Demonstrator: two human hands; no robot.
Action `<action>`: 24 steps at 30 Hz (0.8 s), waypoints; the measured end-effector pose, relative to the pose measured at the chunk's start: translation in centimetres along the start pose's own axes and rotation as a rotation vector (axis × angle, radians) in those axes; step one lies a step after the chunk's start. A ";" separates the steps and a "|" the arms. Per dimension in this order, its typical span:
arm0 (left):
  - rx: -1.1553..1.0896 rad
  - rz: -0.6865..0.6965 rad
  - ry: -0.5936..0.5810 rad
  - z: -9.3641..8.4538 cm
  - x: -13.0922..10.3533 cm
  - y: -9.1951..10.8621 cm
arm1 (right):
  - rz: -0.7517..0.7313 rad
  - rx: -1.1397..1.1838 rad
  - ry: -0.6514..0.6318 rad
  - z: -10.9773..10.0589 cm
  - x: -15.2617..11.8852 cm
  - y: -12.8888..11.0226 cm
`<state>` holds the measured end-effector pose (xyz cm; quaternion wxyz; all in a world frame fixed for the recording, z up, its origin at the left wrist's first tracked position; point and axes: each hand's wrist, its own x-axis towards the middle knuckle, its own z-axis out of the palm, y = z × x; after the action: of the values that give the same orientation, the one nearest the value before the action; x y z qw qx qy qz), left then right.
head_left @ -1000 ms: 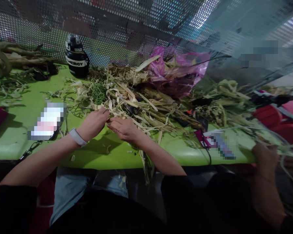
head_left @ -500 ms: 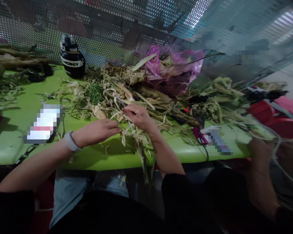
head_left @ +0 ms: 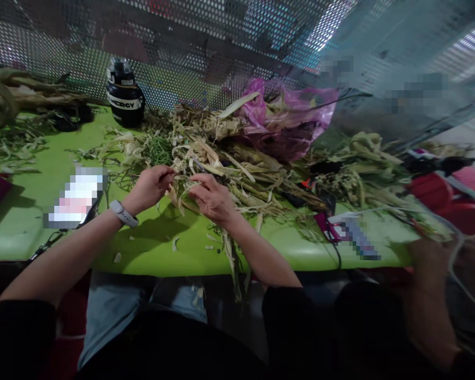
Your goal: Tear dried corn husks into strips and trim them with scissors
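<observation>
The left grip [head_left: 152, 184] is drawn narrow, its fingertips curled together beside the pile [head_left: 237, 153] of dried leaves; whether a strand is pinched there cannot be told. The right grip [head_left: 214, 199] is held loosely bent, the fingers slightly parted; its hold cannot be made out either. A brown strip [head_left: 177, 196] is seen hanging between the two, at the pile's near edge on the table [head_left: 150, 258].

The leaves can be judged light, dry and rather brittle — easily torn if tugged, and probably snagged in the tangle. A strip would best be taken near its thicker end, with a soft pinch. The green bundle [head_left: 159, 150] looks springier.

At the back, movement is bounded by the mesh [head_left: 182, 42], the bottle [head_left: 125, 100] and the pink bag [head_left: 296, 121]. The phone [head_left: 77, 198] is set left of the grips, near the left forearm. More room is offered toward the front, where small scraps [head_left: 175, 244] are scattered — though the rounded edge is near, and strands [head_left: 233, 264] are draped over it. Far right, a co-worker's hand [head_left: 429, 253] is seen at the edge.
</observation>
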<state>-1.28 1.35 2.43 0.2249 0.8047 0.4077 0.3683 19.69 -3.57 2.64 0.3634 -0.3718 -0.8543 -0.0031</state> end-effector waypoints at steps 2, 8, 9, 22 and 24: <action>0.111 0.100 -0.007 0.6 -0.2 -0.2 | -0.049 0.076 -0.014 0.3 -0.1 -0.3; 0.356 0.209 -0.084 1.8 -0.7 -0.2 | -0.051 0.215 -0.027 1.1 -0.1 -0.8; 0.407 0.199 -0.113 1.8 -0.8 -0.1 | -0.068 0.183 -0.035 1.1 -0.1 -0.8; 0.721 0.117 -0.148 -0.7 -1.2 2.4 | -0.142 -0.177 0.044 -0.3 0.0 -1.0; 0.780 0.124 -0.113 -1.1 -1.1 2.9 | -0.167 -0.308 0.049 -0.8 0.0 -1.0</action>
<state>-1.19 -1.13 4.60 -0.0982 0.8717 0.4548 0.1537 19.51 -4.52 3.51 0.3213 -0.3506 -0.8625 -0.1730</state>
